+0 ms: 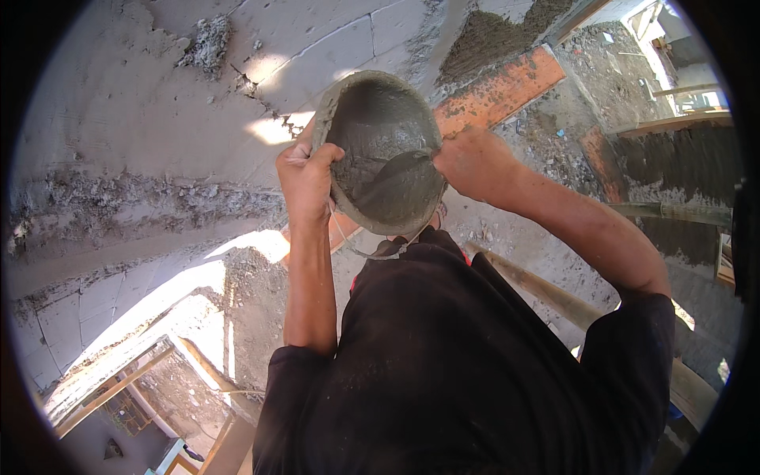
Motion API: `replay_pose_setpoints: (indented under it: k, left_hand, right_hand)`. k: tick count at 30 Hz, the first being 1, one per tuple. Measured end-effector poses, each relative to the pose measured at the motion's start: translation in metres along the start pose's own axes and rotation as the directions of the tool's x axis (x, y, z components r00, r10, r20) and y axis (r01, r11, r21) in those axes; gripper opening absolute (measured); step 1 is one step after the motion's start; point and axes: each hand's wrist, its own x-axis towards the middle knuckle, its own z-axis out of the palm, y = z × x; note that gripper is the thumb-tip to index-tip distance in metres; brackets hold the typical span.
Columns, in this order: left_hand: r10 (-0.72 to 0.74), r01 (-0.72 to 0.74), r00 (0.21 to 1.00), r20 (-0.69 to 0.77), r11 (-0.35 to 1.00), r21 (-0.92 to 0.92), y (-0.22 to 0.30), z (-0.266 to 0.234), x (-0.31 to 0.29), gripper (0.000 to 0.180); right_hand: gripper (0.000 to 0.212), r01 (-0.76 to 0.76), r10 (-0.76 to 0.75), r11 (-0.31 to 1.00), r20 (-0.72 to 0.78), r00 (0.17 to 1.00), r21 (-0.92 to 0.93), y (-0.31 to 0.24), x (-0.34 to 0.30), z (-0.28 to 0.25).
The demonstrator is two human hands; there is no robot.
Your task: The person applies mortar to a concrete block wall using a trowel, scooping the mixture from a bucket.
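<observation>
I count two sets of fingers, my left fingers (pixel 326 155) and my right fingers (pixel 453 162), and two bare forearms (pixel 310 285). I count one bucket (pixel 372 77), one thin loop handle (pixel 383 257), one dark shirt (pixel 451 356), one large grey clump (pixel 207 46) and at least two orange boards (pixel 507 89).

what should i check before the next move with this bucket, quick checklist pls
1. Left hand on the bucket rim: ok, thumb over the edge.
2. Right hand at the opposite side: ok; exact grip: cannot tell.
3. Wet mortar inside: ok, some present.
4. Handle free of the dark clothing: cannot tell.
5. Footing: cannot tell, bucket and clothing block the view.
</observation>
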Motion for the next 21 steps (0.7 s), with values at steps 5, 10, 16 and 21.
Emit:
replay_pose_setpoints:
  k: [5, 10, 16, 21]
  left_hand:
    - [0.001, -0.001, 1.000, 0.006, 0.998, -0.055, 0.021, 0.007, -0.009, 0.061]
    - [0.071, -0.073, 0.997, -0.032, 0.995, -0.073, 0.024, 0.001, -0.013, 0.062]
    - [0.085, -0.085, 0.996, -0.010, 0.996, 0.020, 0.038, -0.004, -0.016, 0.060]
    - [0.093, -0.095, 0.992, -0.083, 0.995, -0.020, 0.039, 0.001, -0.014, 0.058]
  right_hand:
    - [0.033, -0.030, -0.204, 0.929, -0.578, 0.790, -0.369, 0.039, 0.012, -0.058]
    - [0.022, -0.115, 0.064, 0.974, -0.251, 0.966, -0.194, 0.037, 0.003, -0.001]
    - [0.022, -0.274, 0.249, 0.961, -0.307, 0.919, -0.041, 0.044, 0.006, -0.038]
    - [0.012, -0.214, 0.210, 0.977, -0.231, 0.950, 0.004, 0.008, -0.001, -0.026]
